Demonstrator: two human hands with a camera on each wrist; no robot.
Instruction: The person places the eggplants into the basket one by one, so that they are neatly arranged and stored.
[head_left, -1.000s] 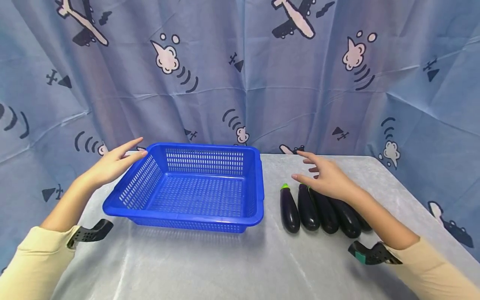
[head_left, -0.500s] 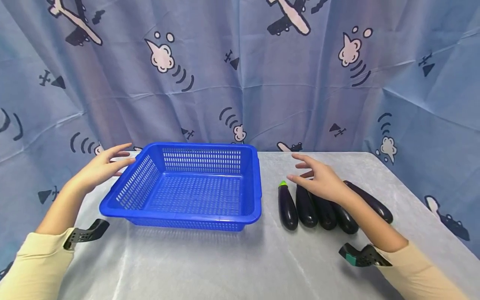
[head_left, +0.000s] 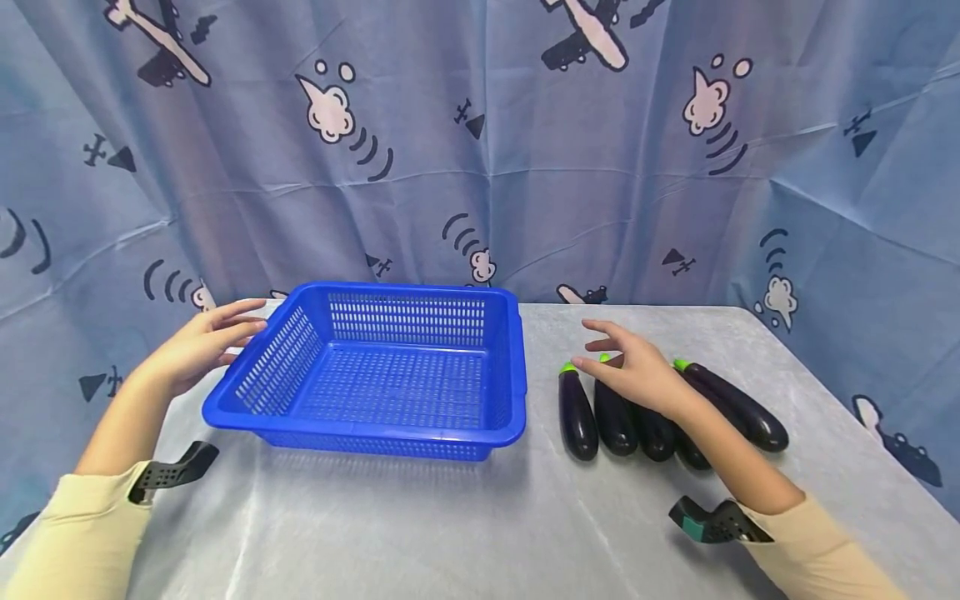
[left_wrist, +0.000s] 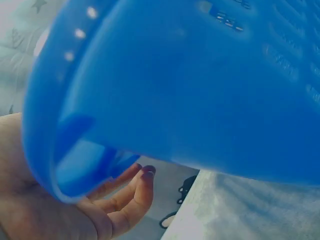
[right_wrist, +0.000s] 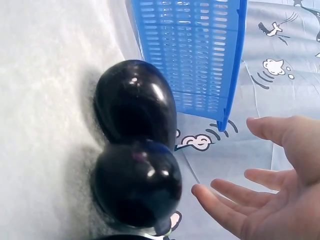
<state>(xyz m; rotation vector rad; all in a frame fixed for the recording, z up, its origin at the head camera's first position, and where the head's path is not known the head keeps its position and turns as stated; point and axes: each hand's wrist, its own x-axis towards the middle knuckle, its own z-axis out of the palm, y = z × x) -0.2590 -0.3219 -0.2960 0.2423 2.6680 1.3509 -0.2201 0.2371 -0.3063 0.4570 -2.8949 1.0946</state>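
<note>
Glossy dark-purple aubergines [head_left: 615, 412] at right of frame could roll off the surface [head_left: 450, 517] if nudged by the right hand [head_left: 637, 371], fingers spread, empty.

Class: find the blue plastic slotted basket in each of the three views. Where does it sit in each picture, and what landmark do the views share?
Head view: blue plastic slotted basket, left of centre on the table.
Left wrist view: its blurred rim and wall fill most of the frame.
Right wrist view: top centre, beyond the dark purple eggplants.
Shared landmark: the basket's slotted wall.
</note>
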